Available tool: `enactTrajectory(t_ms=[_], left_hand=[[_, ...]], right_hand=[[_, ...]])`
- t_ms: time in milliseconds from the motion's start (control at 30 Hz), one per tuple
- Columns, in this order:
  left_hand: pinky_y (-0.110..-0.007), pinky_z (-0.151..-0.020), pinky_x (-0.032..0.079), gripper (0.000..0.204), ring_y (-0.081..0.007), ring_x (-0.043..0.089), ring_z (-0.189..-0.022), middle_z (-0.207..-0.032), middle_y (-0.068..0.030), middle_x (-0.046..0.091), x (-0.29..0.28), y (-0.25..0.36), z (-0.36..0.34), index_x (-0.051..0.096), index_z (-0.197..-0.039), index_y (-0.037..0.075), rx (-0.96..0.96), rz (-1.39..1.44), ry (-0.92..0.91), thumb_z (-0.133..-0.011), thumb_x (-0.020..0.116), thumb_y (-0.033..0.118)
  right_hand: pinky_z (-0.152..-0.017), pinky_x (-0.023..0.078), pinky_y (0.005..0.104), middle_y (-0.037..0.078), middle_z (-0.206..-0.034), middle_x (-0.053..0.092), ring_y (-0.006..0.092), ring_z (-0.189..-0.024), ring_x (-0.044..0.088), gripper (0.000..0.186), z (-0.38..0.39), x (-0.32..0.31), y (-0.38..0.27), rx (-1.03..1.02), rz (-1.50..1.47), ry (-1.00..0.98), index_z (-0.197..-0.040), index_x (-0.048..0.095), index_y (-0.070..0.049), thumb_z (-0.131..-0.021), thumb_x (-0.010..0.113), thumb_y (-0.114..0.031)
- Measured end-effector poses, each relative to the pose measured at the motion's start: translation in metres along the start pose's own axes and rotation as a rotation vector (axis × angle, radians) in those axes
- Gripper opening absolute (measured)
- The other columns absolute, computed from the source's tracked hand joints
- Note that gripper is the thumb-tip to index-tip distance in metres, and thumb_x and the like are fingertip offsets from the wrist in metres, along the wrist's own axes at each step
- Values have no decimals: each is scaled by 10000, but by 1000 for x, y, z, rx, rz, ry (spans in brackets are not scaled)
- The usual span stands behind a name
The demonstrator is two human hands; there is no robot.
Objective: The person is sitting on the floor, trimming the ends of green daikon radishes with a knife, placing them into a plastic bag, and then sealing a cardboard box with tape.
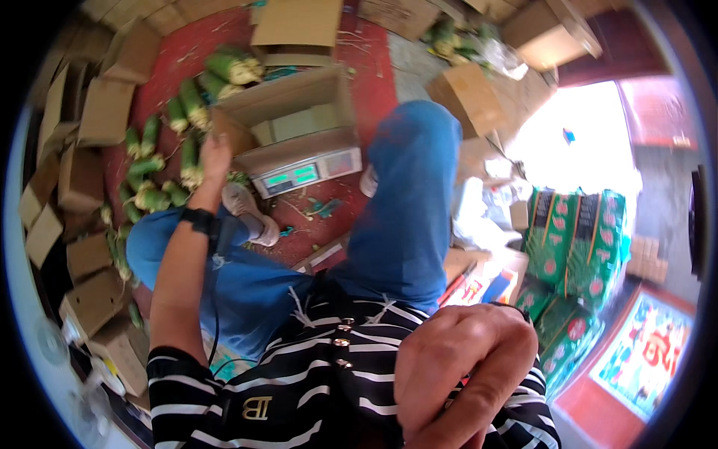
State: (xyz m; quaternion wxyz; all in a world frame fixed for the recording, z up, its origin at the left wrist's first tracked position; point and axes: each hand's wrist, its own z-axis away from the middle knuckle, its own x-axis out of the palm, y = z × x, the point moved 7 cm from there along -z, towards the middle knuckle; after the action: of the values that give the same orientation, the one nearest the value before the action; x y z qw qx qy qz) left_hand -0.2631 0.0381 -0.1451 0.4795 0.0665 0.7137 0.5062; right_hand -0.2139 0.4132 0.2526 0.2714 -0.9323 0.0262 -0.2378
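Observation:
An open cardboard box [299, 148] sits on a digital weighing scale [305, 175] with lit green displays. My left hand [215, 156] is at the box's left side, its blurred fingers closed at the cardboard edge. Beside that hand, thick green vegetables [189, 105] with pale, ragged ends lie on the red floor covering. Their exact kind is unclear. Close to my chest is my right hand [467, 359], fingers curled inward; whatever may be inside it is hidden.
Cardboard boxes [108, 111] line the left side, and another open box [295, 34] stands beyond the scale. A closed carton [467, 101] is past my right knee. Green packaged bundles [572, 239] are stacked at right. Loose scraps [321, 208] litter the floor.

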Motion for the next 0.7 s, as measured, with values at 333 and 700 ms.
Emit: enactTrajectory(t_ms=[333, 700], left_hand=[[-348, -834, 427, 390, -238, 557, -1004, -1122, -151, 578, 4, 51, 18, 492, -1173, -42, -432, 251, -205, -921, 473, 254], [-462, -844, 390, 458, -466, 501, -1016, -1046, -315, 559, -5, 23, 1, 523, -1051, -101, -228, -76, -109, -895, 476, 327]], right_hand=[[-507, 302, 244, -13, -614, 397, 83, -557, 359, 349, 174, -212, -168, 394, 724, 1153, -663, 462, -63, -939, 450, -277], [-895, 403, 410, 197, -1103, 546, 341, -1038, 529, 633, 436, -272, -131, 1661, 1907, 906, -1079, 603, -55, -801, 500, -614]])
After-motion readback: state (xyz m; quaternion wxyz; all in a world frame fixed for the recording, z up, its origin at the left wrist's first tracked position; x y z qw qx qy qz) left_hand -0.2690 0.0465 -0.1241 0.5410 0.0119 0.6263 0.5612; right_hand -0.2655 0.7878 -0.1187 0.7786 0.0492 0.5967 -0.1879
